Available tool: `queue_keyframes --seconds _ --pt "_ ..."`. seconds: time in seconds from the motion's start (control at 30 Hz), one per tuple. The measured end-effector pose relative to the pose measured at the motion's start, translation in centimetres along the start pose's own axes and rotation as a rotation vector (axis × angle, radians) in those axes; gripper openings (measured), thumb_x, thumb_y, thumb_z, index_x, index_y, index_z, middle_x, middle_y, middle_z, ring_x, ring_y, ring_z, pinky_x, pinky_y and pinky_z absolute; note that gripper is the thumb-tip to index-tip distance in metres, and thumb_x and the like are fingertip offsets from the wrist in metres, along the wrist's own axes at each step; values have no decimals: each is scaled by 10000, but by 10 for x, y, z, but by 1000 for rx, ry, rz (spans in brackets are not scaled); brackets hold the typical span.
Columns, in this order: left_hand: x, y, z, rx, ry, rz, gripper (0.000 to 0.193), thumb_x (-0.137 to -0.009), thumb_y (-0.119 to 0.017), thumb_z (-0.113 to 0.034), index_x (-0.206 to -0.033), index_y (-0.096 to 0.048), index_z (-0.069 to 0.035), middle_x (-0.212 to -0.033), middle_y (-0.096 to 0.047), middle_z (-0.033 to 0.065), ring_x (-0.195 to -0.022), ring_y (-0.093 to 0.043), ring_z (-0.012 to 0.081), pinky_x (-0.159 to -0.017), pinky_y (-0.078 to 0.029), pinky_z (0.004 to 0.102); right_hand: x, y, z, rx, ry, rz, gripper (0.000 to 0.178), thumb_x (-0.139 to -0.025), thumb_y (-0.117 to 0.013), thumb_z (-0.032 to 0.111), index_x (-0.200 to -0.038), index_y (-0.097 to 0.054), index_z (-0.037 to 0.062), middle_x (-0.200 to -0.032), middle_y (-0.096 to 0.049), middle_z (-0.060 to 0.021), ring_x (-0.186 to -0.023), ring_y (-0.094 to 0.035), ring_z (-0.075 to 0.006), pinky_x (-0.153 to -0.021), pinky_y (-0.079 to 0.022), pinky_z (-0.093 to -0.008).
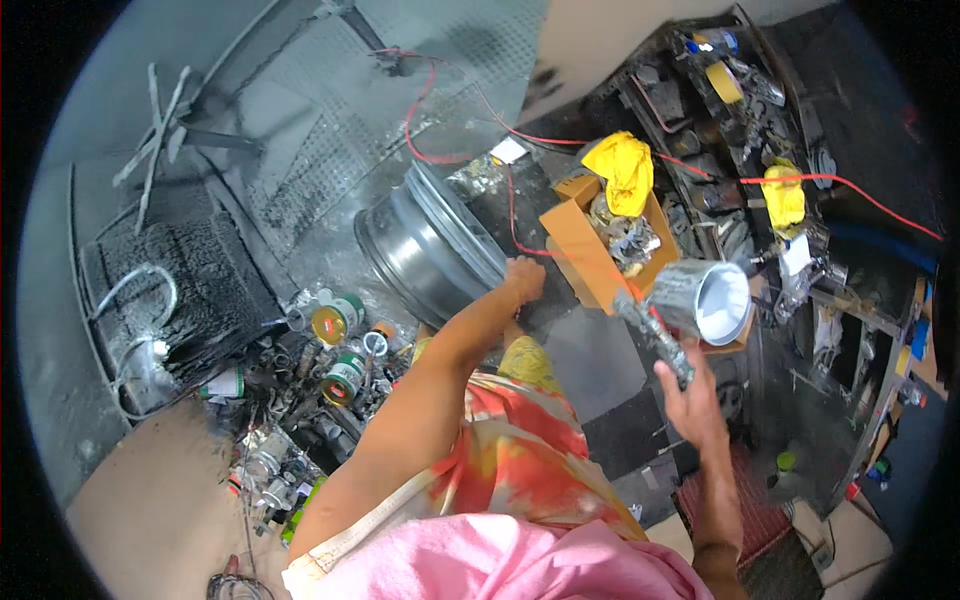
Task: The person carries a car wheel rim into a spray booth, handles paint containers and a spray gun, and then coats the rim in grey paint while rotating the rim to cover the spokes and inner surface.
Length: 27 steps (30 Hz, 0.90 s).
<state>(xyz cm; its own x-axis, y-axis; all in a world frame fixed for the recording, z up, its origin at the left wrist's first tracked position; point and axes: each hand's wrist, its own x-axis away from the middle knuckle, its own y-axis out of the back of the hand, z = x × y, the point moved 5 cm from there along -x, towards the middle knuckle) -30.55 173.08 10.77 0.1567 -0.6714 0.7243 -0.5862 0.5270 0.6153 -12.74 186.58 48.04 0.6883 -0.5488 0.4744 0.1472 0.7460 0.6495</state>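
Observation:
My left hand grips the rim of a grey metal car wheel that stands on its edge on the floor. My right hand is closed around the handle of a paint spray gun with a large silver cup on top, its open mouth tilted to the right. The spray gun is held to the right of the wheel, in front of an open cardboard box.
Several paint cans and jars clutter the floor at lower left. The cardboard box holds crumpled foil and a yellow rag. A red cable runs across the floor. Cluttered shelves stand at the right. A dark metal grate lies left.

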Motion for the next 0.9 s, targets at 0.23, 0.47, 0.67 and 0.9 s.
queue_keyframes --seconds 0.23,0.47,0.67,0.9 --pt "13 8 67 -338 -99 -8 281 -901 -609 -259 -1145 -729 -189 -1195 -673 62 -1153 -622 253 -962 -410 468 9 -84 3 -149 -82 53 460 -950 -661 220 -1248 -490 -87 -1065 -646 -303 -1000 -636 -468 -857 -499 -459" --pt "-9 -24 105 -258 -108 -76 288 -944 -534 -207 -1176 -704 -221 -1171 -678 24 -1132 -632 208 -991 -377 431 0 -134 39 -151 -77 -8 412 -890 -743 172 -1223 -585 -13 -1130 -670 -242 -1069 -662 -381 -912 -505 -414" --pt "3 20 146 -266 -321 -330 226 -883 -603 -200 -1084 -706 -225 -1112 -688 6 -1085 -631 206 -1012 -384 432 -10 -165 93 -29 -53 0 325 -884 -733 127 -1162 -657 -24 -1139 -670 -223 -1038 -660 -335 -939 -491 -393" --pt "36 121 284 -301 -269 -444 428 -883 -645 -406 -1188 -632 -106 -1186 -634 104 -1171 -578 295 -1107 -348 500 -58 -234 145 67 154 -102 282 -953 -675 157 -1177 -639 -12 -906 -632 -125 -652 -625 -150 -548 -515 -279"
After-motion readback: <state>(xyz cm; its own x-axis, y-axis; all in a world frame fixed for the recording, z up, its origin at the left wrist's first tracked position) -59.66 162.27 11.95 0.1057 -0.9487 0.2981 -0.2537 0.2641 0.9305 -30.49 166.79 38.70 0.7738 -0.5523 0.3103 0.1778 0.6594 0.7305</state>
